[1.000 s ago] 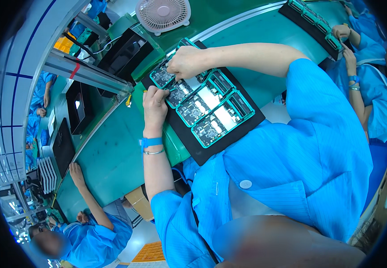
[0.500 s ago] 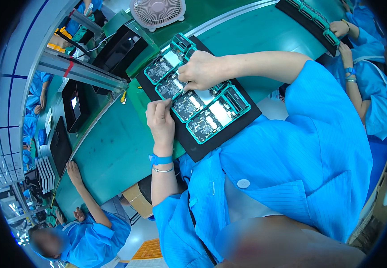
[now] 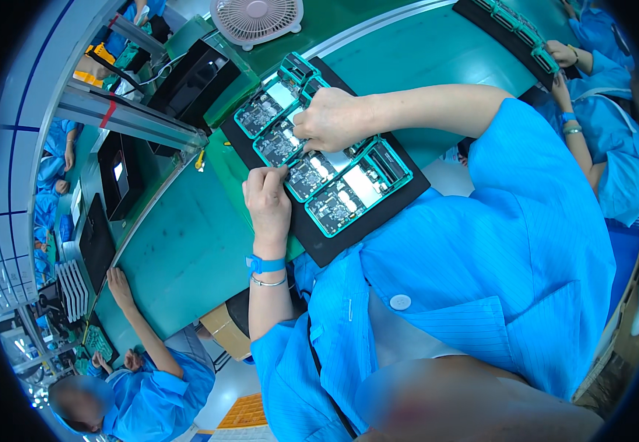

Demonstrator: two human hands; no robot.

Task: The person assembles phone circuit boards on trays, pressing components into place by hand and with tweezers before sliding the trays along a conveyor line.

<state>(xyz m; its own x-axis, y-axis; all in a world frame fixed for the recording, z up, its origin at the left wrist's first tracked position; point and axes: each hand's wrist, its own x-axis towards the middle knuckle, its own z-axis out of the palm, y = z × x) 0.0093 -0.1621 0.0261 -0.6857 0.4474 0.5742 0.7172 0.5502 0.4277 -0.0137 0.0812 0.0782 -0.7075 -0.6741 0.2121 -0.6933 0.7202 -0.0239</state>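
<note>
Illegibly small, any print on circuit boards (image 3: 336,208) by left hand (image 3: 268,197) and right hand (image 3: 334,119), grip unclear

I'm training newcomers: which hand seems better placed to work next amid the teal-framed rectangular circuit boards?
Probably the bare right hand: it reaches over the middle boards, while the left hand sits at their left edge.

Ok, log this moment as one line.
circuit boards: teal-framed, side by side on black mat | left hand: at their left edge | right hand: over them, grasp unclear
</note>
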